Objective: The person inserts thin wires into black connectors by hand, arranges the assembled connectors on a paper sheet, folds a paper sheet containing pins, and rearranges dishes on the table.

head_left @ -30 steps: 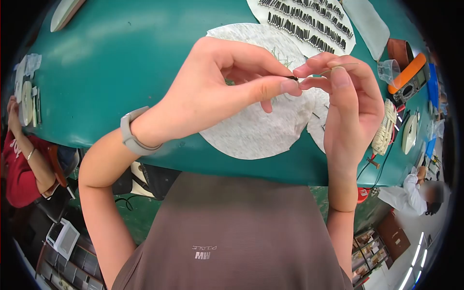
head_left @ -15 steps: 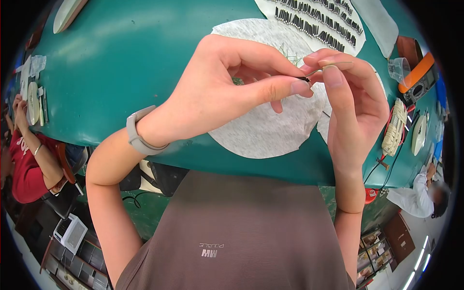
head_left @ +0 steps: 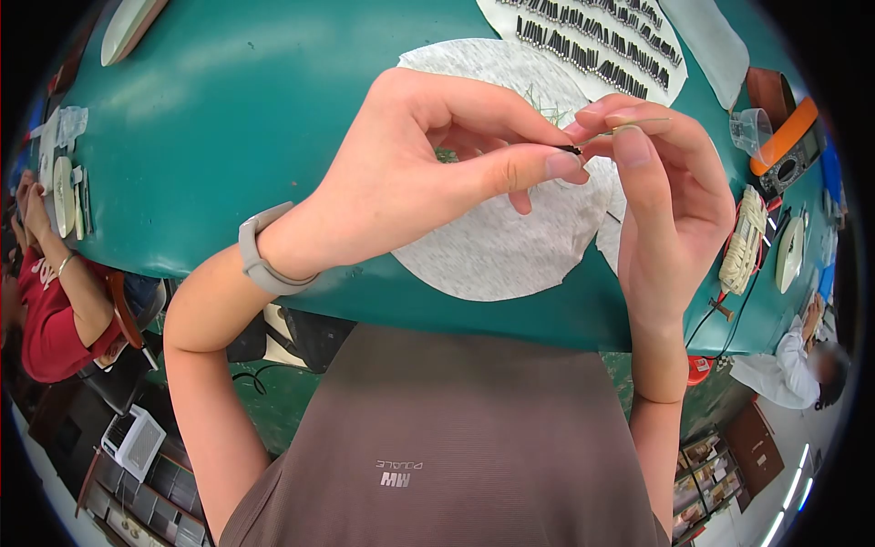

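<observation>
Between thumb and forefinger, my left hand [head_left: 456, 150] pinches a small black cylindrical piece [head_left: 570, 149], most of it covered by the fingertips. My right hand [head_left: 670, 182] grips a thin greenish wire [head_left: 647, 123] between thumb and fingers; one end sticks out to the right. The wire's other end meets the tip of the black piece, but whether it is inside cannot be made out. Below both hands lies a round whitish cloth sheet [head_left: 510, 260]. Several fine green wires [head_left: 547, 108] rest on it, partly hidden behind my left hand.
Rows of black pieces with silvery ends [head_left: 592, 55] lie on another pale sheet at the back. On the right are a multimeter [head_left: 802, 159] with orange casing, a clear cup [head_left: 750, 132] and a cord bundle [head_left: 745, 242]. Co-workers sit at left [head_left: 68, 310] and right [head_left: 788, 369].
My hands hold nearly the same pose. The right fingers and wire have shifted very slightly; the black piece stays in the left pinch.
</observation>
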The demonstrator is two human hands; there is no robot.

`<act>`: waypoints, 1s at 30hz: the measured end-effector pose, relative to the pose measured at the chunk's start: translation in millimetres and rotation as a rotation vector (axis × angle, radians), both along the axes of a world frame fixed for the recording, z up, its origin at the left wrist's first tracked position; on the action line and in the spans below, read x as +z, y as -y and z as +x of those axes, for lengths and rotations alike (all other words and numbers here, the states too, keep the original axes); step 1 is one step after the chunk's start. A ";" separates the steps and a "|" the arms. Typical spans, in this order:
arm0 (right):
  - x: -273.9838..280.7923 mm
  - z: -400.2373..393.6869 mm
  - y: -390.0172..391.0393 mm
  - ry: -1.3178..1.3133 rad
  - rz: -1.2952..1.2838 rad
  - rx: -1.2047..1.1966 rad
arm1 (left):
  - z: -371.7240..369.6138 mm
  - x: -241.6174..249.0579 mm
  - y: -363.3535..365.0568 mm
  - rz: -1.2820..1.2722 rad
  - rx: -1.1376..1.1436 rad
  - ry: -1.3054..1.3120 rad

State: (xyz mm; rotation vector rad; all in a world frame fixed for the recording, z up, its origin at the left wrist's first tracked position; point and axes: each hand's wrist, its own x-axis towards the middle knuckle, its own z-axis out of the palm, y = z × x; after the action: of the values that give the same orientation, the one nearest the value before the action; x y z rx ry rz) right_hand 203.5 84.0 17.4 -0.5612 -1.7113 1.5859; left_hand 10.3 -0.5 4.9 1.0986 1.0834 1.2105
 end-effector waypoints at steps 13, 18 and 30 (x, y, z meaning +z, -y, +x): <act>1.6 -1.5 1.2 0.022 -0.003 -0.010 | 0.4 1.6 0.1 -0.006 0.012 -0.009; 2.5 -1.7 0.9 0.114 0.110 0.004 | 1.0 -1.0 0.1 0.005 0.028 0.049; -1.1 -3.7 0.5 0.118 0.155 0.030 | 1.7 -3.8 0.8 0.018 0.051 0.060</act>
State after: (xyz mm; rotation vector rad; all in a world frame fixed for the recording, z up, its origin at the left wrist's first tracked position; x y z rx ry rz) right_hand 199.8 83.5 16.2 -0.5628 -1.9193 1.4501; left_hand 12.0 -1.3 1.1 1.0472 1.0617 1.2877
